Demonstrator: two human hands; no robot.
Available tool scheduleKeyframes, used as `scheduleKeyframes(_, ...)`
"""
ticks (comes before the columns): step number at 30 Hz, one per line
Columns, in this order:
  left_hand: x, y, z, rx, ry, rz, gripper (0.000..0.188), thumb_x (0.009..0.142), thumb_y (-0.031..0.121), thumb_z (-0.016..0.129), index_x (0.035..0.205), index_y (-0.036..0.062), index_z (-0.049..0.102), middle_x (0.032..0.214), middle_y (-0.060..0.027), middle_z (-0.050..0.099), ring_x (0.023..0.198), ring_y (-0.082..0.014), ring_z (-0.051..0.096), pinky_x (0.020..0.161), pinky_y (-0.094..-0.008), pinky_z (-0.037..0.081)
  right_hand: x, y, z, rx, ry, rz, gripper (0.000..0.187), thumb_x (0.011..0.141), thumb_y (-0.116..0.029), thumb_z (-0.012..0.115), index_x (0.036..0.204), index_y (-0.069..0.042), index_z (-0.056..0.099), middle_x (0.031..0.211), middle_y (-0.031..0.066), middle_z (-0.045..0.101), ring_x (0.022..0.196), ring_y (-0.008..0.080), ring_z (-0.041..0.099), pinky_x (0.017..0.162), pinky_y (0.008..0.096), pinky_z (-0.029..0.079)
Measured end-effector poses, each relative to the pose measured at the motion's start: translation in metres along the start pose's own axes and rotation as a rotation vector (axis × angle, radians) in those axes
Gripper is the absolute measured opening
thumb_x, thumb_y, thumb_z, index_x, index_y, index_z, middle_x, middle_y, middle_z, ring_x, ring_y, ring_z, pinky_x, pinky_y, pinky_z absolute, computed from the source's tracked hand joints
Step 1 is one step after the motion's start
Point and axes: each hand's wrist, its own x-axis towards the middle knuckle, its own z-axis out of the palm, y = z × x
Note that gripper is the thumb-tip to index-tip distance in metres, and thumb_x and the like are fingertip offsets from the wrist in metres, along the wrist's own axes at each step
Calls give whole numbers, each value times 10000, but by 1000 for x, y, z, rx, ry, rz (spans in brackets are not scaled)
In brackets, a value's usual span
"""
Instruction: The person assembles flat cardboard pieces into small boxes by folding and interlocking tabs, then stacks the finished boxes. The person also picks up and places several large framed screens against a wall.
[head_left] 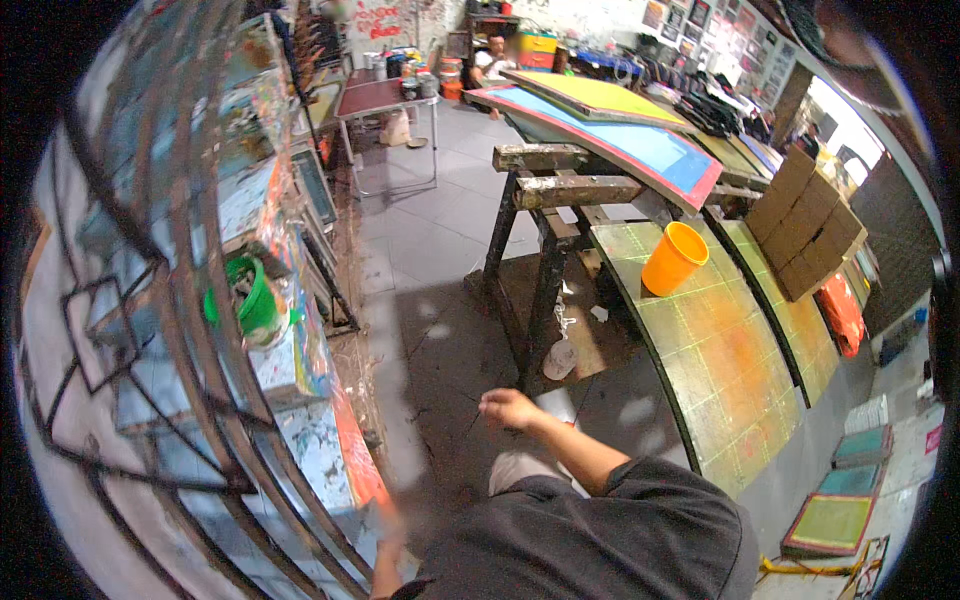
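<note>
1. Low in the frame, the right hand [508,408] hangs over the dark stained floor, fingers curled loosely, gripping nothing that can be seen.
2. At the lower left centre, the left hand [388,530] is a motion blur beside the paint-splashed bench edge [352,450]; whether it is open or closed cannot be told.
3. The dark grey shirt fills the bottom edge and hides the floor beneath it.
4. Right of centre, the orange plastic cup [673,258] stands upright on the green gridded board [720,360], well apart from both hands.
5. At the left, the green plastic bucket [250,295] sits behind the rusty metal grille [150,300], whose bars cross part of it.
6. At the right, the stack of flat brown cardboard boxes [805,225] leans on the next board.
7. Upper centre, the blue panel with red border [640,140] carries a yellow-green panel [595,95] on wooden trestles.
8. In the upper right, small framed pictures [690,20] line the wall, too small to make out.
9. Lower right, the framed green screens [835,520] are partly cut off by the rim.
</note>
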Motion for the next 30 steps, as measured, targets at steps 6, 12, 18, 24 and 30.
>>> scheduleKeyframes(6, 135, 241, -99, -407, 2, 140, 413, 774, 453, 579, 922, 69, 558, 744, -54, 602, 596, -165, 573, 510, -301, 412, 23, -149, -100, 200, 251, -319, 348, 828, -157, 575, 1132, -11, 488, 938, 75, 610, 804, 129, 579, 716, 267, 448)
scheduleKeyframes(12, 225, 383, -132, -472, -175, -12, 408, 753, 415, 629, 967, 79, 541, 762, -33, 612, 604, -127, 593, 465, -245, 374, 81, -222, -197, 366, 515, -542, 312, 816, -75, 574, 1109, -1, 498, 948, 86, 596, 869, 156, 563, 774, 284, 457)
scheduleKeyframes(18, 320, 493, -177, -477, -115, 65, 421, 747, 425, 631, 981, 87, 542, 772, -38, 612, 626, -130, 586, 496, -249, 383, 135, -278, -263, 246, 650, -516, 332, 818, -61, 568, 1136, -13, 484, 962, 69, 579, 896, 133, 543, 794, 258, 431)
scheduleKeyframes(24, 421, 595, -204, -541, -180, -5, 425, 761, 425, 615, 996, 79, 539, 808, -47, 609, 675, -147, 592, 537, -258, 393, 161, -297, -293, -9, 651, -336, 403, 809, -93, 590, 1179, -19, 448, 1005, 51, 553, 918, 109, 520, 776, 246, 428)
scheduleKeyframes(30, 552, 750, -227, -427, -293, 137, 394, 766, 402, 618, 987, 87, 534, 853, -44, 601, 718, -139, 585, 571, -280, 389, 188, -320, -288, 197, 891, -121, 398, 809, -76, 578, 1182, -30, 449, 990, 45, 550, 909, 111, 520, 782, 250, 425)
